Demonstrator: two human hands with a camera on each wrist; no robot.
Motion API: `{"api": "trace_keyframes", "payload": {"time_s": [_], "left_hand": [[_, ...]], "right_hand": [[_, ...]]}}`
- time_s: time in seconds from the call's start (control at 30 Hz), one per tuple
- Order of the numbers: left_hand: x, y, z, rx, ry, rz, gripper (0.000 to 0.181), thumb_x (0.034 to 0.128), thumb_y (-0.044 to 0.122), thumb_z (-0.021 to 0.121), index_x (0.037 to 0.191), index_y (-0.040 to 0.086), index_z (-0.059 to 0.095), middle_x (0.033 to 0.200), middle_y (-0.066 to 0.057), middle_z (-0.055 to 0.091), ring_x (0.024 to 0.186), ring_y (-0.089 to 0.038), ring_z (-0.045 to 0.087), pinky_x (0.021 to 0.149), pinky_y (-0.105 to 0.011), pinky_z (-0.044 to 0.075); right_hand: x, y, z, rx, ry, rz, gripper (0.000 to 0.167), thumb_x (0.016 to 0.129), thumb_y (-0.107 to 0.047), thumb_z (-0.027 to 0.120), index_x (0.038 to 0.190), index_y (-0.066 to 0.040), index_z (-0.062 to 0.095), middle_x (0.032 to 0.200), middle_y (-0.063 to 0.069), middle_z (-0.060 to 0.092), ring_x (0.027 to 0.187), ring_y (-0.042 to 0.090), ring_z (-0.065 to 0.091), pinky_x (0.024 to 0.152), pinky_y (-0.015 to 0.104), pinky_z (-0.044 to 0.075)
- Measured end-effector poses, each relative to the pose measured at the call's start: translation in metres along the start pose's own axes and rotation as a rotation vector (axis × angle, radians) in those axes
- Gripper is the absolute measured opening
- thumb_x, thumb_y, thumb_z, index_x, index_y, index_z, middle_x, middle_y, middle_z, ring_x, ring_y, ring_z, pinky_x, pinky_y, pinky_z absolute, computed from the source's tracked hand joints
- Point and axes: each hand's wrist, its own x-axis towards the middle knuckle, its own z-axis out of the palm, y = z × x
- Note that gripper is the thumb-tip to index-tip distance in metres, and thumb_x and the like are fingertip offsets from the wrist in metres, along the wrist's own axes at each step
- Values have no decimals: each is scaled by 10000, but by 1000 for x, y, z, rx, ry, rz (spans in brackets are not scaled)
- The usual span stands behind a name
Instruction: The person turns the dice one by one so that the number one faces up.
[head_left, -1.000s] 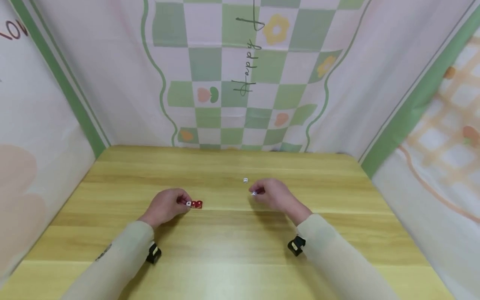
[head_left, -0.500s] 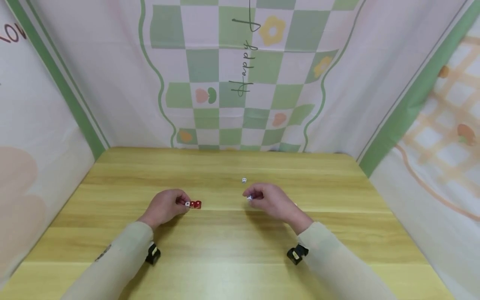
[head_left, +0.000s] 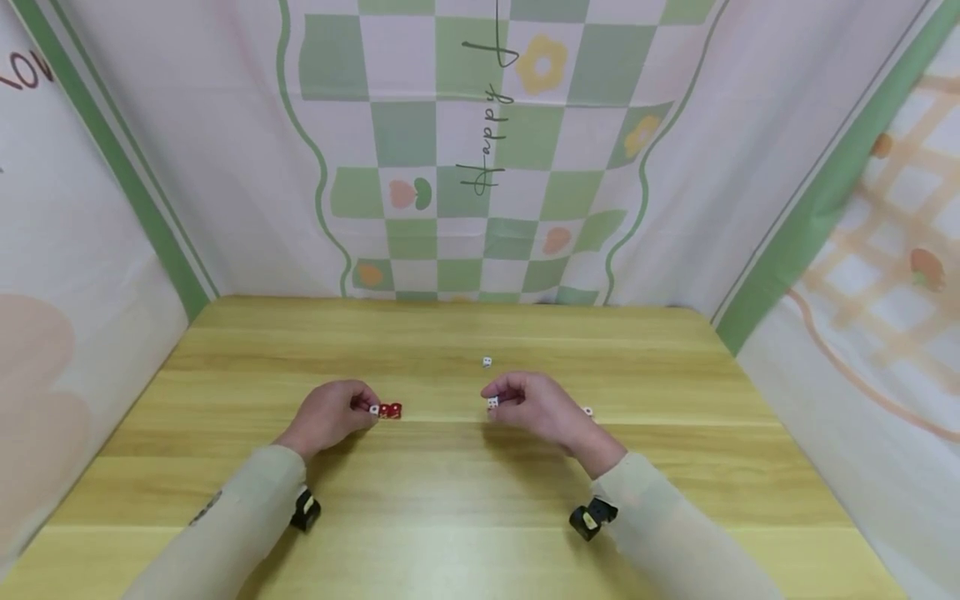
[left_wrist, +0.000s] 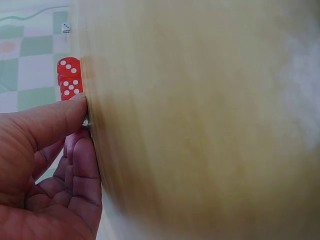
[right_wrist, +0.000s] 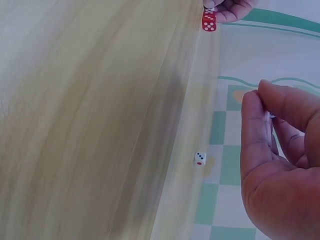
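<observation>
My left hand [head_left: 330, 414] pinches a white die [head_left: 374, 410] between thumb and fingertips at the left end of a short row. Two red dice [head_left: 390, 411] with white pips lie side by side against it on the wooden table. In the left wrist view the thumb hides most of the white die beside the red dice [left_wrist: 70, 77]. My right hand [head_left: 536, 411] pinches another white die [head_left: 492, 402] between thumb and fingers, to the right of the row and apart from it. In the right wrist view, the fingers nearly cover that die.
A loose white die [head_left: 487, 362] lies on the table [head_left: 442, 500] beyond my right hand. Another white die [head_left: 588, 412] sits just right of the right wrist. Patterned cloth [head_left: 405, 133] hangs behind the table and along both sides.
My right hand has moved left and a little nearer the person, carrying the white die. A loose die beside its wrist has come into view. The left hand stays at the row.
</observation>
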Motion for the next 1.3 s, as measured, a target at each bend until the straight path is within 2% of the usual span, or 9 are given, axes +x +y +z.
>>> {"api": "trace_keyframes", "payload": {"time_s": [0.33,0.7,0.87,1.1,1.3], "left_hand": [[-1,1,2,4,1,-22,65,910,101,780,952,124,736,864,3,669,772,-166,551,704,-317,457],[0,0,2,10,4,-15,63,910,108,782,949,127,736,864,7,674,768,-161,553,702,-313,459],[0,0,2,8,2,-20,66,907,106,784,948,127,736,862,6,672,768,-163,552,700,-311,457],[-1,1,1,4,4,-17,67,904,95,782,945,123,736,856,4,669,762,-165,550,700,-318,455],[-1,2,1,-1,-2,-19,68,906,92,780,947,123,734,853,2,665,762,-167,548,696,-318,453]], "right_hand": [[-4,-1,3,18,12,24,287,967,-149,739,1225,-25,712,1095,51,717,999,183,654,866,327,558],[-6,1,5,53,21,-16,310,967,-187,748,1215,-4,718,1087,84,720,969,173,642,839,288,552],[-6,1,5,60,24,-19,306,960,-149,745,1222,7,720,1100,92,729,977,166,654,837,279,562],[-5,-1,7,56,28,-5,323,943,-111,747,1235,21,711,1160,184,729,998,169,672,859,280,567],[-5,-1,7,56,12,-32,320,956,-97,727,1249,26,696,1164,189,716,1009,180,660,863,266,563]]}}
